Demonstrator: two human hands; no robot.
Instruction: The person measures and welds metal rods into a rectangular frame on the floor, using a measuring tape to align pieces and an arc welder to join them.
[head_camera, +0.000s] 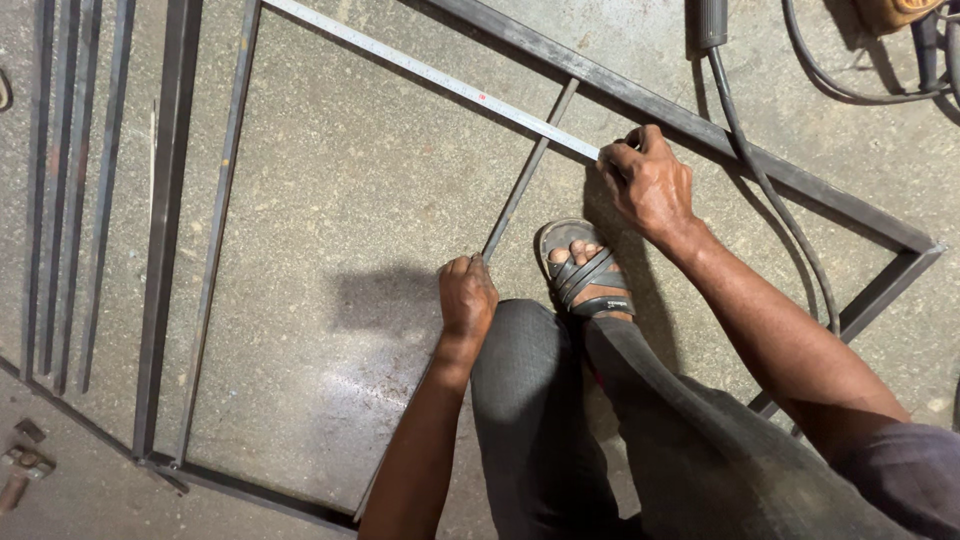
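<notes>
Low in the frame, just left of centre, the left hand (467, 298) closes its fingers on the thin steel rod (525, 175), a slim, dark, square-edged bar slanting up toward the frame rail (700, 125). To measure well, this hand should pin the rod flat and unmoving on the rough, speckled concrete floor (340, 200). A dark strapped sandal (585, 272) sits just right of the rod. Farther up, right of centre, the right hand (650, 180) pinches the pale, flat tape measure (430, 73), which runs taut to the upper left; keeping it straight and square to the bars matters. Beyond, a black rubbery cable (770, 190) curves over the heavy rail.
</notes>
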